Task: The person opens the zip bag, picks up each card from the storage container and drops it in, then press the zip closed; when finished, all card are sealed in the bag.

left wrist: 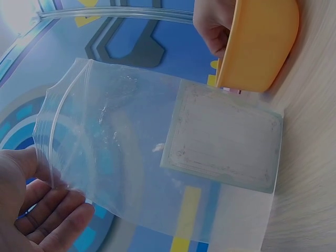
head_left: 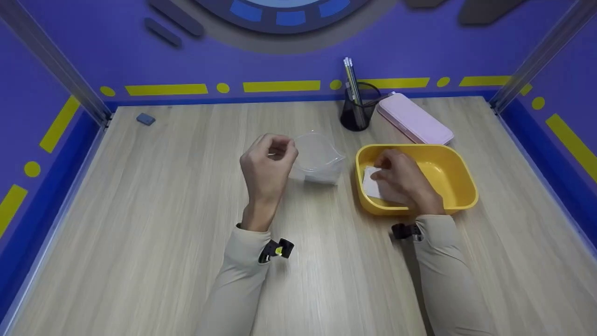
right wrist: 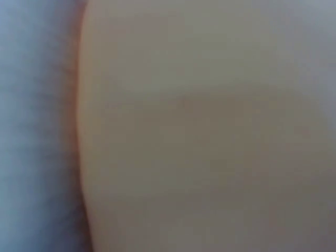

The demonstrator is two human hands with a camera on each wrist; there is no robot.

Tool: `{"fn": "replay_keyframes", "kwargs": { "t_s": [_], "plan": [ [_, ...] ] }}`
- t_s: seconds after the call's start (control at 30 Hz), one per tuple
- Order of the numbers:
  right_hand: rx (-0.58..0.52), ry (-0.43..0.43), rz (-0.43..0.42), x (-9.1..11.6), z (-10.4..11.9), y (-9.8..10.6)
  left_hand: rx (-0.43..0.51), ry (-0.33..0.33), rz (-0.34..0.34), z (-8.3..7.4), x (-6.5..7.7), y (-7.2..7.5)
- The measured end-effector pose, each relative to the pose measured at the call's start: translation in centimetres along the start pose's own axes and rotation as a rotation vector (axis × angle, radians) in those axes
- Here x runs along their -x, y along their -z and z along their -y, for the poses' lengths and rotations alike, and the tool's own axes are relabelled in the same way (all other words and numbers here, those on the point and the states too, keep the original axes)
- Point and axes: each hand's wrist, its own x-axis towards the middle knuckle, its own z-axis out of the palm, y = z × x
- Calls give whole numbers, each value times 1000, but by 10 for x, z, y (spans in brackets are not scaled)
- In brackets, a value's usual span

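My left hand (head_left: pixel 270 168) pinches the open rim of a clear zip bag (head_left: pixel 322 163), which stands upright on the table with its mouth gaping. Inside the bag, near its bottom, is a pale flat square (left wrist: pixel 223 136), plain in the left wrist view. My right hand (head_left: pixel 403 175) reaches down into a yellow bin (head_left: pixel 459 182). Its curled fingers and thumb hold the edge of a white flat square (head_left: pixel 372 186) at the bin's left side; part of the square is hidden under the hand. The right wrist view is too blurred and close to show the fingers.
Behind the bin lies a pink pencil case (head_left: pixel 415 119). A black mesh cup (head_left: pixel 357 114) with several pencils stands beside it. A small dark blue eraser-like block (head_left: pixel 145 119) sits at the far left. Printed blue panels (head_left: pixel 280 70) wall in the table (head_left: pixel 140 210).
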Motion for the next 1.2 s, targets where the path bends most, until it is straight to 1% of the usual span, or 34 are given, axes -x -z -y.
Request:
{"fn": "replay_keyframes", "kwargs": {
  "t_s": [0.07, 0.2, 0.5, 0.67, 0.87, 1.07, 1.2],
  "plan": [
    [-6, 5, -4, 0, 1, 2, -3, 0, 0, 0, 0, 0],
    [33, 38, -28, 0, 3, 6, -5, 3, 1, -1, 0, 0],
    [61, 13, -18, 5, 12, 15, 4, 13, 0, -1, 0, 0],
    [58, 38, -27, 8, 19, 20, 11, 12, 6, -1, 0, 0],
    [38, 58, -89, 13, 27, 25, 7, 8, 16, 0, 0, 1],
    [20, 121, -185, 17, 33, 27, 11, 11, 12, -1, 0, 1],
    [10, 138, -230, 19, 35, 28, 2, 11, 15, -1, 0, 1]
  ]
}}
